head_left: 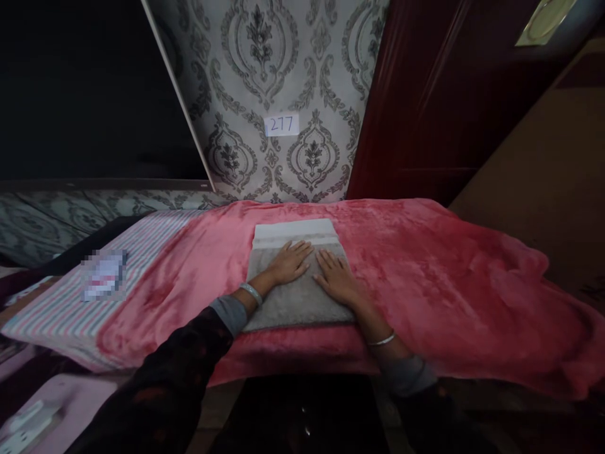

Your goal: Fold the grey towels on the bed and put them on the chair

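Note:
A grey towel (297, 302) with a pale band along its far end lies flat, apparently folded, on a pink plush blanket (406, 252). My left hand (290, 261) rests palm down on the towel's upper middle, fingers stretched toward the right. Just to its right, my right hand (335, 276) presses flat near the towel's right edge, fingers spread and pointing away from me. A small gap separates the two hands. Neither one grips anything.
Left of the blanket, a striped cloth (155, 236) carries a blurred-out item (104, 275). A large dark screen (94, 94) stands at the back left. Patterned wallpaper with a "277" label (282, 125) and a dark red door (425, 82) are behind. A power strip (31, 425) sits lower left.

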The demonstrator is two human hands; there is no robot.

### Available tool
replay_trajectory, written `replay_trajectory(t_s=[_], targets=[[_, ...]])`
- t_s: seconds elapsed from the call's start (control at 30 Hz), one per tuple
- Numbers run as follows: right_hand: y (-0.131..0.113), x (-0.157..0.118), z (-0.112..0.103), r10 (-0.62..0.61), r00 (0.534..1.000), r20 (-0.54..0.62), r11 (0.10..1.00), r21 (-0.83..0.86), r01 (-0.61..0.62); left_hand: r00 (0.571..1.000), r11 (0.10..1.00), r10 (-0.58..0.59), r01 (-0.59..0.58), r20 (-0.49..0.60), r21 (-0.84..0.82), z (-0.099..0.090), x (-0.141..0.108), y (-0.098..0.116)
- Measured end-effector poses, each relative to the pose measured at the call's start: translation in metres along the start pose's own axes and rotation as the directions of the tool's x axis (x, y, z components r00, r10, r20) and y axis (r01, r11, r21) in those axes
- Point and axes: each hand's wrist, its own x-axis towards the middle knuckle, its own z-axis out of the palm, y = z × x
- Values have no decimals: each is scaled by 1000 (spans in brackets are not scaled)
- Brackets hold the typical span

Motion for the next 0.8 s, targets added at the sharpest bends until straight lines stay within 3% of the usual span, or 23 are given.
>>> replay_trajectory(t_s=[0.27,0.57,0.7,0.8], targets=[[-6,-51,1,-87,995,47,996,18,86,1000,1000,4,-4,-9,14,0,-1,-2],[-24,-134,25,-83,990,-115,994,58,90,999,999,-35,35,-14,-4,-2,-2,2],[-24,-144,31,-82,986,-146,993,76,94,997,998,-55,56,62,-6,-5,-8,13],[-22,-143,37,-76,979,-190,992,81,92,992,998,2,5,126,-56,-9,-29,31]])
